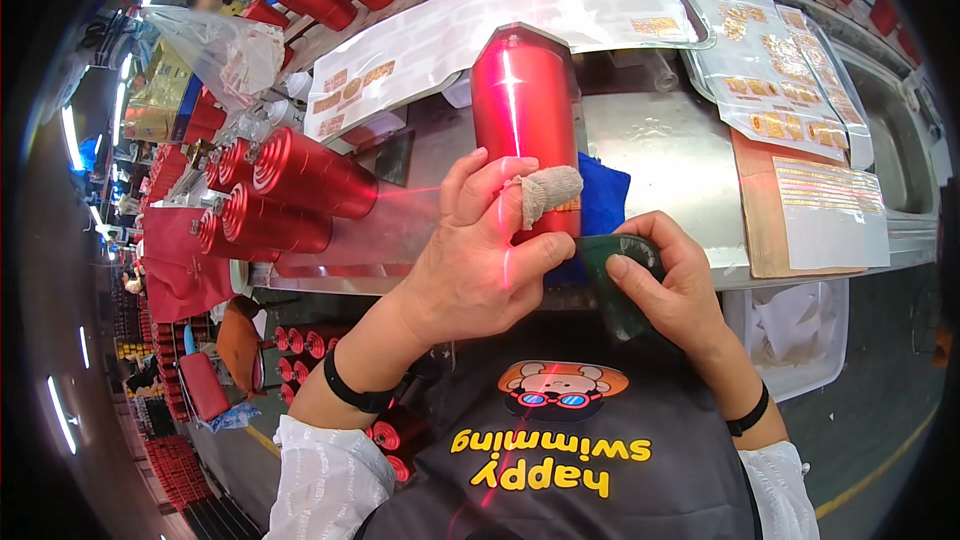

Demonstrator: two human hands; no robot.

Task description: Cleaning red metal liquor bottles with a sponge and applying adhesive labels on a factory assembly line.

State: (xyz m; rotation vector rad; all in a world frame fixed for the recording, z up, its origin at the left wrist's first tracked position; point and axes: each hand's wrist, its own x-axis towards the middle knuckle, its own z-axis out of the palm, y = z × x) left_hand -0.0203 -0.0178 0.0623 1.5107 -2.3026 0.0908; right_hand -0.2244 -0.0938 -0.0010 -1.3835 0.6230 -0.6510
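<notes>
A glossy red metal canister (525, 100) lies on the steel worktop with its dark-rimmed end away from me. My left hand (485, 250) grips its near part, fingers bent over the surface. A cloth finger sleeve (552, 192) covers one finger, and a sliver of gold marking shows beside it. In my right hand (672, 285) a dark green flexible scraper (612, 285) is pinched between thumb and fingers, close to the canister's near end. Under the canister's right side lies a blue cloth (605, 195). A red laser line runs along the canister and over my left hand.
Several red canisters (315, 175) lie grouped on the left. White sheets with gold decals (790, 90) rest at the right, beside a brown board (770, 230). A long decal sheet (430, 30) spans the back. The sink (900, 140) is far right; a white bin (825, 340) stands below.
</notes>
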